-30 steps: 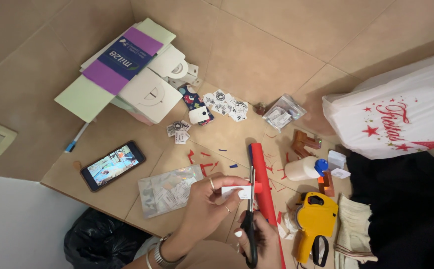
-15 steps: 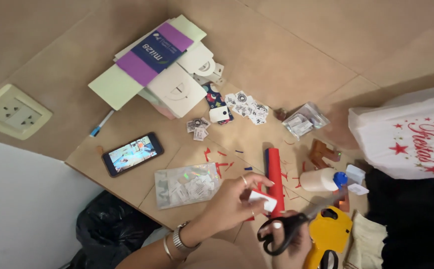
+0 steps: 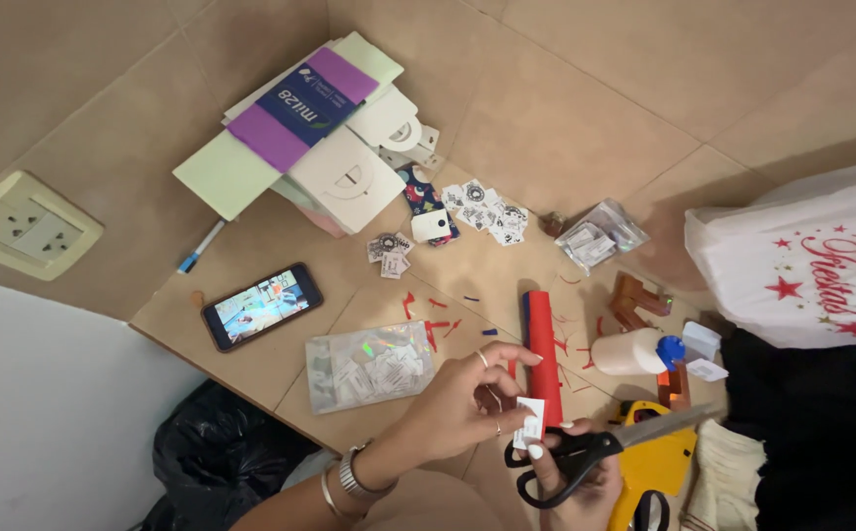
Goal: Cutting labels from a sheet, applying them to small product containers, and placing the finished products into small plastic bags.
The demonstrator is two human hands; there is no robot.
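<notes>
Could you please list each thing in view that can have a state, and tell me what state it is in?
Phone: screen lit, lying flat.
Scissors: blades nearly closed, held in the right hand.
White paper slip: pinched by the left hand.
Red roll: rolled up, lying flat.
Glue bottle: on its side, blue cap on.
Shiny pouch: lying flat, filled.
Pen: capped.

Scissors [image 3: 595,452] now swung sideways, off the white slip [image 3: 529,423].
</notes>
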